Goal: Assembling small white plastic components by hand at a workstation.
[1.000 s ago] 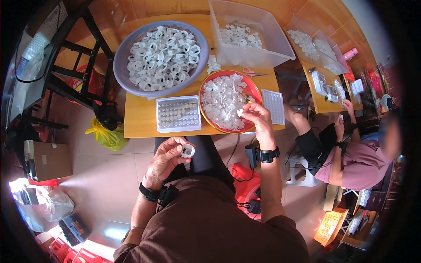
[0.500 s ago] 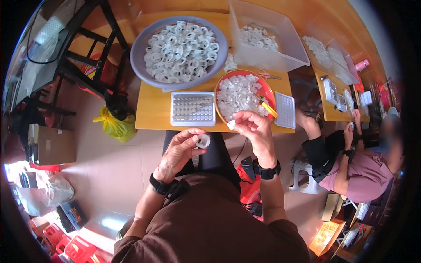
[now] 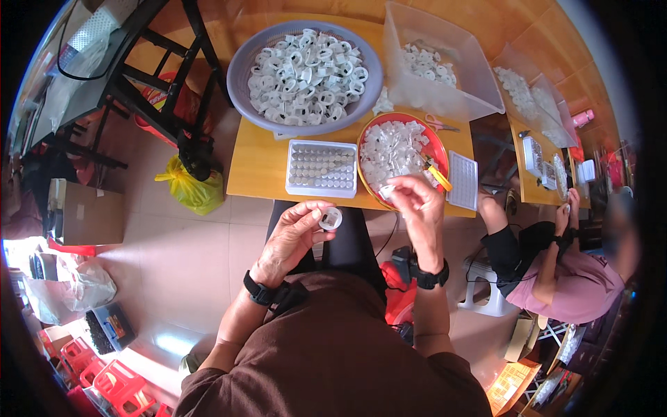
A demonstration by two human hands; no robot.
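My left hand holds a round white plastic ring part between thumb and fingers, just off the table's front edge. A dark spot shows inside the ring. My right hand pinches a small white plastic piece by the near rim of a red bowl. Small translucent pieces heap up in that bowl, and yellow-handled nippers lie on its right side. Left of the bowl, a white tray carries rows of round silvery discs.
A purple-grey basin full of white ring parts stands behind the tray. Beside it is a clear plastic bin. Scissors and a white gridded tray lie to the right. Another person works at a second table.
The view has swung slightly, shifting the table rightward in the picture. Both hands keep their holds; the ring part has tilted a little and my right fingers have turned. The other person's hands have moved.
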